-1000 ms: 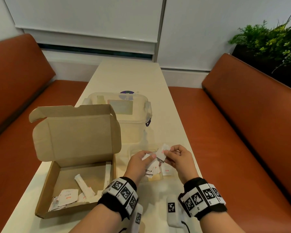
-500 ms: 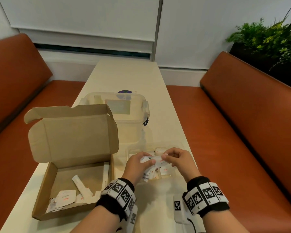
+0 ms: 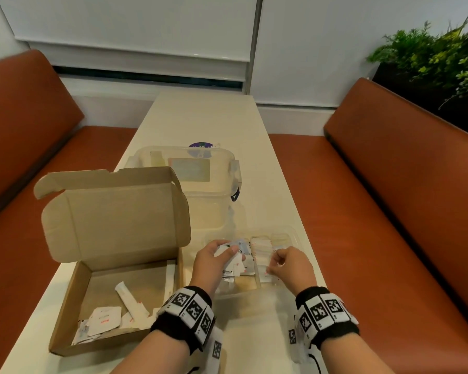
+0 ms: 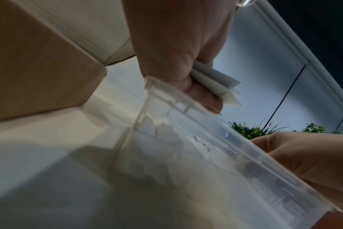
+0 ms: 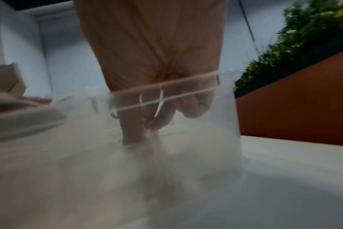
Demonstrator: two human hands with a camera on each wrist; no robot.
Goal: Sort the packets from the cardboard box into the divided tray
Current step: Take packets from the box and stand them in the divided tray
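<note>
The open cardboard box (image 3: 73, 300) lies at the left with several white packets (image 3: 104, 319) and a stick packet (image 3: 129, 300) inside. To its right is the clear divided tray (image 3: 289, 233), with packets in its compartments. My left hand (image 3: 222, 259) hovers over the tray's left part and grips a fan of white packets (image 3: 237, 252), also seen as packets (image 4: 215, 80) in the left wrist view. My right hand (image 3: 289, 263) is lowered into the tray's right side. Its thumb and forefinger (image 5: 151, 120) pinch a thin white packet, seen edge-on through the tray wall (image 5: 225, 124).
A clear lidded plastic container (image 3: 200, 184) stands behind the box and tray. The box's raised lid (image 3: 114, 211) blocks the left. Orange benches (image 3: 389, 211) flank the narrow table (image 3: 206, 120), and a plant (image 3: 430, 58) stands at the far right.
My right hand took a white packet from the bunch in the left hand and came down to the right, into the tray. The left hand sank slightly, still holding its packets.
</note>
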